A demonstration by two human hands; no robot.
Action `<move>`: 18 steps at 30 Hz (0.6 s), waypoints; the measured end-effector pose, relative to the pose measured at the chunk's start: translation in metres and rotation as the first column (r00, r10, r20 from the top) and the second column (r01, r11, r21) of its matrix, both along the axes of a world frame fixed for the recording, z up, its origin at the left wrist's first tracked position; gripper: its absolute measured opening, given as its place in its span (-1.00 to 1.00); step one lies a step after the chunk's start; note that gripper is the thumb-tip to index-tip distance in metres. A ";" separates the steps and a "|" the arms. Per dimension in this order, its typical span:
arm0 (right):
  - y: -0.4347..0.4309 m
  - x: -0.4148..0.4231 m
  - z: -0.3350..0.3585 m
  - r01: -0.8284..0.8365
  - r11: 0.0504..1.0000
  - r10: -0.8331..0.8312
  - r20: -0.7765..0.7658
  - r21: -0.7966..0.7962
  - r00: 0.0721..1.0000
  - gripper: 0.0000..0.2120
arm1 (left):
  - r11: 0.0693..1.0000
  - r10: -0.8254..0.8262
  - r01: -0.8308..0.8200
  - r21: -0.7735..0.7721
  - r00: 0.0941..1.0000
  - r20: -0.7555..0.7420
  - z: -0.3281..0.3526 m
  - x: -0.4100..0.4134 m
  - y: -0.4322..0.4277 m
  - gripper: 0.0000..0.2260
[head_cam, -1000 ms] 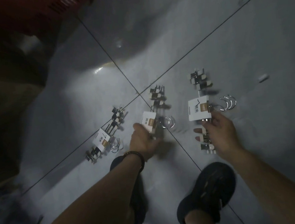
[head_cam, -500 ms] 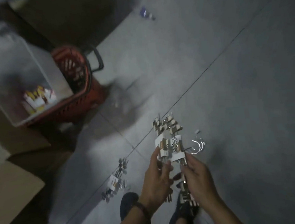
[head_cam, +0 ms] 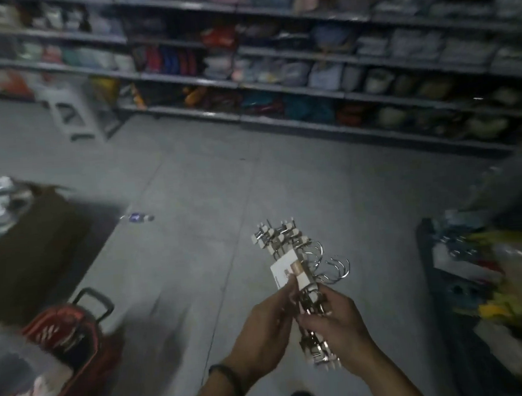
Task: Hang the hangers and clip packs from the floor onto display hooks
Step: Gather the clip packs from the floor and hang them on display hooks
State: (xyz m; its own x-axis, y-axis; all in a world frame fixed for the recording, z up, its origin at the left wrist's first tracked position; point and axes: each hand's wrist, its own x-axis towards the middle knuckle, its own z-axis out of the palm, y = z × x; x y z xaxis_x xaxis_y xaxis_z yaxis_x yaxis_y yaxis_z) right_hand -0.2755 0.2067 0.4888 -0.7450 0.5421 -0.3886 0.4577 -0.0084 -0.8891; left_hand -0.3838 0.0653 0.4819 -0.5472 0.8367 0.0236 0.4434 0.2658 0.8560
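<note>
Both hands hold a bunch of metal clip hanger packs [head_cam: 293, 267] in front of me at waist height, above the grey tiled floor. The packs have white card labels, wood-tipped clips and silver hooks that stick out to the right. My left hand [head_cam: 264, 332] grips the bunch from the left, near the label. My right hand [head_cam: 335, 323] grips the lower stems from the right. No display hooks can be made out; the view is dim and blurred.
A red shopping basket [head_cam: 73, 334] with goods stands at lower left, next to a brown cardboard box [head_cam: 29, 247]. A dark rack with yellow goods [head_cam: 490, 273] is at right. Long stocked shelves [head_cam: 306, 69] run across the back, with a white stool [head_cam: 75, 112] before them. A small bottle [head_cam: 138, 218] lies on the floor.
Each hand took a pack off the floor, then the packs were brought together into one bunch and lifted. My view has swung up from the floor to the aisle.
</note>
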 end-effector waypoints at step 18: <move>0.011 0.435 0.226 0.065 0.922 -0.161 0.227 0.381 0.960 -0.59 | 0.347 -0.931 0.817 -0.460 0.242 -0.272 0.228 0.246 0.193 -0.42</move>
State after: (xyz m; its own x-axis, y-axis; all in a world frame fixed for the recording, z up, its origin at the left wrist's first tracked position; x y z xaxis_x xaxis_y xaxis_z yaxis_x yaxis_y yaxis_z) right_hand 0.1596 0.2181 0.7146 -0.5751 0.7566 -0.3112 0.6801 0.2308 -0.6959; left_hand -0.1374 0.2585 0.7095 0.5636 0.7972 -0.2164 0.7724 -0.4156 0.4803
